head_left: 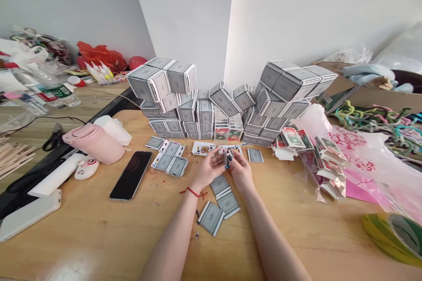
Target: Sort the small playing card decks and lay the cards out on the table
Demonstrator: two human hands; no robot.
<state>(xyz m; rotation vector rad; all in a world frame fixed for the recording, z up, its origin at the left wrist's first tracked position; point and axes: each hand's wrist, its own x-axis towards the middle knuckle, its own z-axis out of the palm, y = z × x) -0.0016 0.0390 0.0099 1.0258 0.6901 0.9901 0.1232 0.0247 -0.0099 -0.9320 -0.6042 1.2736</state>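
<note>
Over the middle of the table my left hand (210,168) and my right hand (241,171) meet, fingers closed on a small playing card (227,157) that looks bent; its far side is hidden. Just below them on the wood lie several grey-backed folded cards (211,217). Beyond my fingertips is a face-up king card (203,148), with another face-up card partly covered by my hands. To the left, several cards (169,156) overlap in a group. A single folded card (255,155) lies to the right. Behind stands a structure of card cubes (205,112).
A black phone (131,175), a pink tumbler (95,142) and a white power bank (31,215) lie at left. Open card boxes (329,162), plastic bags (389,153) and a roll of yellow-green tape (395,237) occupy the right. A wall rises behind the cubes.
</note>
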